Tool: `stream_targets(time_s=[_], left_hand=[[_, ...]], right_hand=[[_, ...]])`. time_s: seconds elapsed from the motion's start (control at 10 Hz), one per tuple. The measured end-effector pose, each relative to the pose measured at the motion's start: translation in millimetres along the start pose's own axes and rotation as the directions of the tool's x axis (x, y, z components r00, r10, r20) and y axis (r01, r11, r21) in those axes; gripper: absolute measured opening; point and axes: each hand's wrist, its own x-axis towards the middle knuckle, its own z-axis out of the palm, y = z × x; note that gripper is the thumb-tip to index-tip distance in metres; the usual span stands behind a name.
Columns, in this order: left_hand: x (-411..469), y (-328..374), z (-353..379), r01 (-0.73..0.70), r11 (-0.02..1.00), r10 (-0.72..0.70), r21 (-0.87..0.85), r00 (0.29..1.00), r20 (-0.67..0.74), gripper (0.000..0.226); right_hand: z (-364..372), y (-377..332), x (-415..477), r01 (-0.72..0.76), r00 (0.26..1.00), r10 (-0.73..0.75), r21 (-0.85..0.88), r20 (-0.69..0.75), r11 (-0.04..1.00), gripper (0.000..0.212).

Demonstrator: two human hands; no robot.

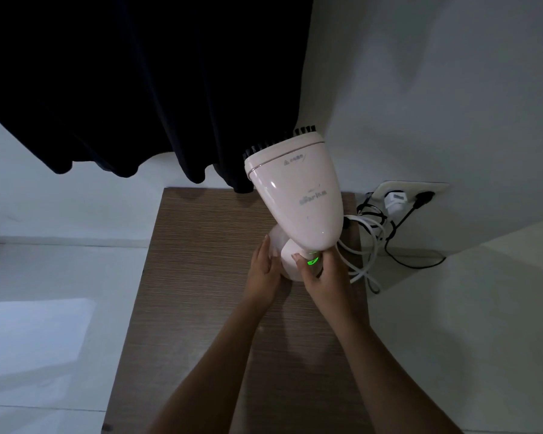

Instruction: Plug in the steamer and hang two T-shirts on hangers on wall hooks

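A pale pink handheld steamer [295, 195] stands upright on a wooden table [201, 308], its black brush head pointing up and away. A green light glows on its handle. My right hand [322, 274] is wrapped around the handle, thumb beside the light. My left hand [264, 270] rests flat against the left side of the steamer's base, fingers together. A white cord [365, 245] loops off the table's right edge toward a wall socket [408, 195] holding a white plug and a black plug. A dark garment [138, 89] hangs on the wall above the table.
White walls meet in a corner at the right, behind the socket. A black cable [414, 261] trails from the socket along the floor. Pale floor lies left of the table, with a bright patch at the lower left.
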Motion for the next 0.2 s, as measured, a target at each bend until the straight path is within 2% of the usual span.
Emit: stream_targets(time_s=[0.1, 0.2], left_hand=[[11, -20, -5, -0.01, 0.996, 0.005, 0.088, 0.998, 0.062, 0.062], [1, -10, -7, -0.044, 0.99, 0.034, 0.136, 0.997, 0.072, 0.059]], right_hand=[[-4, -6, 1, -0.054, 0.997, 0.054, 0.0, 0.061, 0.999, 0.042], [-12, -12, -7, -0.056, 0.993, 0.058, -0.027, 0.102, 0.998, 0.049]])
